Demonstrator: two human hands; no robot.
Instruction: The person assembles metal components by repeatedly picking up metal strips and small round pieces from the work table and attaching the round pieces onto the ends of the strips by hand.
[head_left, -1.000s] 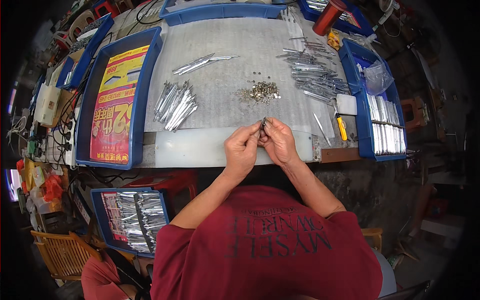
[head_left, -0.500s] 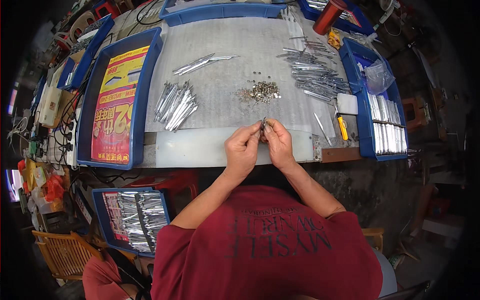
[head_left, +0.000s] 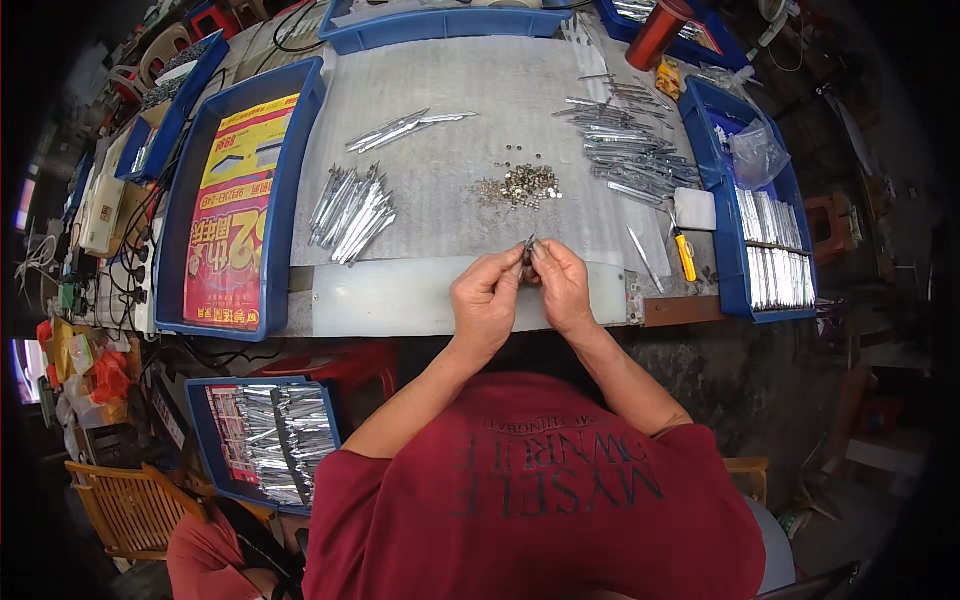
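Note:
Close together over the near edge of the table, my left hand (head_left: 487, 297) and my right hand (head_left: 562, 287) are both closed, their thumbs and fingertips meeting around a small dark metal piece (head_left: 530, 245). Most of that piece is hidden by the fingers, so its full shape cannot be made out. Just beyond the fingertips lies a loose heap of small round metal bits (head_left: 525, 187). To the left is a bundle of slim silver metal strips (head_left: 350, 215), with several more strips (head_left: 405, 127) farther off. A larger pile of strips (head_left: 635, 150) spreads at the right.
A paper-lined blue tray (head_left: 270, 290) stands left. The right-hand blue tray (head_left: 735, 275) holds stacked strips and a plastic bag (head_left: 758, 155). A yellow-handled tool (head_left: 685, 257) and white block (head_left: 694, 208) lie nearby. Below left sits another filled blue tray (head_left: 215, 440).
Both hands stay together at the same place, with only a slight shift of the fingers around the small metal piece. Nothing else on the table has visibly moved.

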